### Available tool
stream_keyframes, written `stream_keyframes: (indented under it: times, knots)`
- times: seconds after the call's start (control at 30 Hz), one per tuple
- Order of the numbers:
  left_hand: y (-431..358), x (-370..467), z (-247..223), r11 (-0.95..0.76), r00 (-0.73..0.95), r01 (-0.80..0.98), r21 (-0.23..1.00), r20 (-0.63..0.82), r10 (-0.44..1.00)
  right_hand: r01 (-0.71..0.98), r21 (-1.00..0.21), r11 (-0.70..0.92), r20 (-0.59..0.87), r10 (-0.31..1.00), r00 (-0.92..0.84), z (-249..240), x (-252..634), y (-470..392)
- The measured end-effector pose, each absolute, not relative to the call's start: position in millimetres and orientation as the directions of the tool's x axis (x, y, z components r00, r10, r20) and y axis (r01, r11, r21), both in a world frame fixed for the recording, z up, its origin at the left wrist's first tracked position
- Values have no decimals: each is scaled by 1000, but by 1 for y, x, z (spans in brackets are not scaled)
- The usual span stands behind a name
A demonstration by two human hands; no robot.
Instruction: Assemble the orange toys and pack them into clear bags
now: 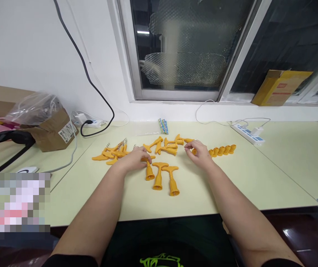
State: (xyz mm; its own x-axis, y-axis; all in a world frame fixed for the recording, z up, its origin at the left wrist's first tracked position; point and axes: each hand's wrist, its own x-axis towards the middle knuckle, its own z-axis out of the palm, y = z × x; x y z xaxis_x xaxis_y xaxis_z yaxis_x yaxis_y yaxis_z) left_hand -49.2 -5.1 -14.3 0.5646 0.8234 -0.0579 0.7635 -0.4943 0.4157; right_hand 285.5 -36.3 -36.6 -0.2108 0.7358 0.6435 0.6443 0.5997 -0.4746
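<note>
Left hand: the left hand (pixel 137 160) is bending its fingers over the T-shaped handle of a yellow corkscrew (pixel 149 173); the fingers are touching it, but whether they are gripping firmly one cannot tell.
Right hand: the right hand (pixel 199 152) is curving its thumb and forefinger toward each other beside the inner end of the sleeve row; whether it is gripping a piece one cannot tell.
Front group: two more corkscrews (pixel 172 181) are lying just right of the touched one, handles pointing away from the person and bell ends toward the table's near edge.
Middle group: several yellow corkscrews (pixel 171 149) are lying between and beyond the hands, pointing in mixed directions.
Left heap: yellow handles (pixel 111 155) with metal spirals are overlapping beside the left hand.
Sleeve row: yellow sleeves (pixel 221 151) are lying side by side, extending rightward from the right hand.
Back of table: a clear bag with blue-green packaging (pixel 163 126) is lying near the wall; a power strip (pixel 248 134) is resting farther right.
Far left: an opened cardboard box (pixel 50 129) is standing on the table (pixel 259 174), holding clear plastic.
</note>
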Motion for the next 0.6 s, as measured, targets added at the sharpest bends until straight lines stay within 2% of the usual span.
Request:
stream_keyframes:
  times: [0.13,0.27,0.37,0.47,0.6]
  knots:
    - [0,-60,-9,-494,546,734,466,29,837,599,-543,588,617,763,-191,-38,285,-38]
    - [3,-68,-3,-436,453,606,665,161,877,548,-640,539,593,800,-95,-36,284,-40]
    - [0,-59,-2,-353,376,446,822,186,908,463,-724,511,551,832,-57,-35,278,-44]
    - [-8,-36,-4,-296,389,330,896,157,908,277,-840,466,443,885,-144,-35,269,-48]
    - [-24,-2,-10,-310,431,230,923,189,882,68,-961,268,232,917,-325,-37,259,-52]
